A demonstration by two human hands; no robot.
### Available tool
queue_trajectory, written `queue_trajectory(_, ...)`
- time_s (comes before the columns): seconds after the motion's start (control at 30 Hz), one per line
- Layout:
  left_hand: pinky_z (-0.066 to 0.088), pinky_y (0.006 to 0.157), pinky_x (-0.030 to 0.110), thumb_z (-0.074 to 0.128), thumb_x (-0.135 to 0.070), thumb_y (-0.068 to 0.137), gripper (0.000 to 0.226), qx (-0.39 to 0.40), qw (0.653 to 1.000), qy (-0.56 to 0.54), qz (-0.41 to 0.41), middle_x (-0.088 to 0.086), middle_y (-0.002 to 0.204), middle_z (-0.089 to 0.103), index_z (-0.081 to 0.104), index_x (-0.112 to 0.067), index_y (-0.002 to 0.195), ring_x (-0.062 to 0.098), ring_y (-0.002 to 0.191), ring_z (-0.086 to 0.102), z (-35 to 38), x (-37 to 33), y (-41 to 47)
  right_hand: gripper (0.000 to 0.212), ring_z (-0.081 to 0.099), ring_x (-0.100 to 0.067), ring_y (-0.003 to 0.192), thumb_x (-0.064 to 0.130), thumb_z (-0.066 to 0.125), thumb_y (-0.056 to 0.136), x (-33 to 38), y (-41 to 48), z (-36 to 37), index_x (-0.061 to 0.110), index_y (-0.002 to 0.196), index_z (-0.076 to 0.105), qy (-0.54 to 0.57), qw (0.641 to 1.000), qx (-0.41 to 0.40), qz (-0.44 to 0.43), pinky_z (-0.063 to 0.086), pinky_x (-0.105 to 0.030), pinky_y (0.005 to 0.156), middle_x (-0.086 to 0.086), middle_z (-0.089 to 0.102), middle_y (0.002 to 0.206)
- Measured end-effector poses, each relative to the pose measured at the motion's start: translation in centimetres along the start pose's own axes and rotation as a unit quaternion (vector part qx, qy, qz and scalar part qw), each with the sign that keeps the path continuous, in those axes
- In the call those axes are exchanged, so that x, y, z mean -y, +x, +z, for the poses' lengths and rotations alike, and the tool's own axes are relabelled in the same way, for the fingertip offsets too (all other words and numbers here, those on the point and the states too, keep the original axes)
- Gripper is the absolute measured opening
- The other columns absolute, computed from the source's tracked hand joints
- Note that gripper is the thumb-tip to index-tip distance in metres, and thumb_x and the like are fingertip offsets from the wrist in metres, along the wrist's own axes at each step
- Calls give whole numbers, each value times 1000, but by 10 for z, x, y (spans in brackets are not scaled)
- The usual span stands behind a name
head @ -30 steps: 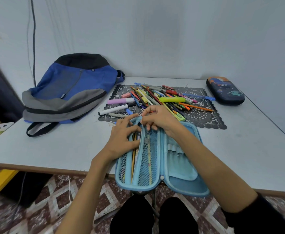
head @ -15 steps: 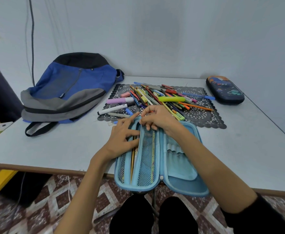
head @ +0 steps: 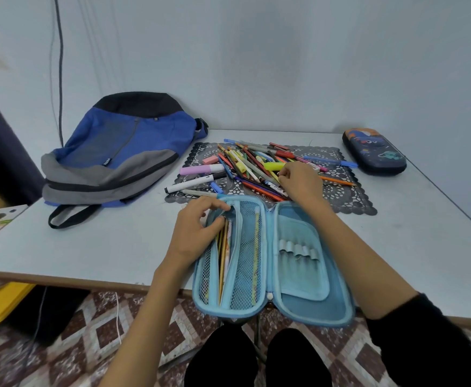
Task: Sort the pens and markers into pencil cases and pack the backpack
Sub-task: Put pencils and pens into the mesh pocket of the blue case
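Nearest me, at the edge of the white table (head: pixel 103 255), the light blue hard-shell pencil case (head: pixel 307 305) lies spread open, its near end overhanging. Its left half carries a springy mesh pocket (head: pixel 245 255) with a few thin pencils inside, and its right half is smooth with a row of elastic loops (head: pixel 298 248). The left hand (head: pixel 195 233) grips the pocket's top rim, fingers (head: pixel 214 203) curled round it. Just beyond, the right hand (head: pixel 302 182) rests on the heap of pens and markers (head: pixel 251 163), fingers bent down among them; whether they pinch one I cannot tell. I'd lift a single slim barrel by its middle, since round plastic rolls, and slide it in lengthwise while the pocket mouth is held wide. The heap sits on a black lace-patterned mat (head: pixel 348 199). Farther left the blue and grey fabric backpack (head: pixel 117 157) slumps softly, and far right sits a closed dark navy moulded pencil case (head: pixel 374 152).
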State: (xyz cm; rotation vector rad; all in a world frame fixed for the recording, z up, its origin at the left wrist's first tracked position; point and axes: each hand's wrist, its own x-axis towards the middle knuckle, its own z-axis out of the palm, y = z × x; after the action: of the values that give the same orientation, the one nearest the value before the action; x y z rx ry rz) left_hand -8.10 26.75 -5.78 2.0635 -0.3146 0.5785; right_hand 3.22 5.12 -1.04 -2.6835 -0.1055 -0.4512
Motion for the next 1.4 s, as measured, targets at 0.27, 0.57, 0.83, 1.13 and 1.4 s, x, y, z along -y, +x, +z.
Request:
queue_trajectory(0.27, 34, 81, 6, 61, -15, 79, 19, 9, 1000, 7, -2, -19, 99, 65, 70, -25, 92, -1, 98, 54, 0, -3, -1, 17, 48, -22, 59, 7, 59, 85, 11, 5, 7, 12, 69, 58, -162, 986, -23, -38, 34, -26, 53, -2, 49, 63)
queue_trajectory(0.57, 36, 82, 13, 59, -17, 79, 18, 19, 1000, 7, -8, -15, 99, 65, 69, -27, 89, 8, 100, 55, 0, 0, 1, 25, 61, -24, 66, 33, 69, 81, 9, 3, -7, 10, 74, 63, -57, 998, -18, 23, 39, -28, 58, -5, 62, 67)
queue_trajectory(0.83, 40, 83, 24, 61, -18, 78, 18, 12, 1000, 1, -13, -14, 99, 66, 69, -30, 89, 9, 101, 57, 0, -2, 1, 20, 33, -16, 45, -2, 62, 72, 9, 8, -35, 5, 57, 50, 213, 952, 199, 98, 31, -21, 41, -6, 42, 54)
queue_trajectory(1.13, 52, 86, 42, 56, -37, 74, 22, -11, 1000, 6, -13, -15, 98, 65, 69, -29, 89, 12, 99, 59, -1, 0, 2, 85, 61, -22, 52, -13, 62, 83, 29, -4, -63, 24, 147, 20, 494, 814, 297, 71, 55, -29, 49, -23, 65, 86)
queue_trajectory(1.4, 52, 80, 24, 55, -40, 71, 18, -6, 1000, -15, -21, -11, 97, 64, 66, -38, 85, 13, 100, 58, 0, -1, 2, 115, 68, -33, 64, -19, 56, 84, 71, -31, -51, 40, 149, -18, 469, 811, 348, -30, 60, -41, 65, -25, 67, 77)
